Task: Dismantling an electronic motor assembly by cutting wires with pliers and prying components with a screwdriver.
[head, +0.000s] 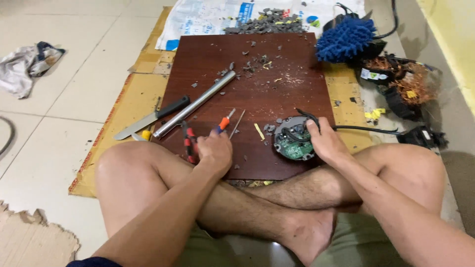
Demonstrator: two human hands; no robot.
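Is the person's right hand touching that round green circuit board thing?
Touching. The head view shows the right hand resting on the round circuit board, fingers over its upper right edge by the black cable.

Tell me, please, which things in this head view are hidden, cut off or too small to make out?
- Left hand: its fingers cover the small screwdriver handle, so the grip is unclear.
- Round circuit board: the right hand covers its right edge; parts too small to tell.
- Black cable: its end is lost in the dark clutter.
- Grey hose: cut off by the left edge.
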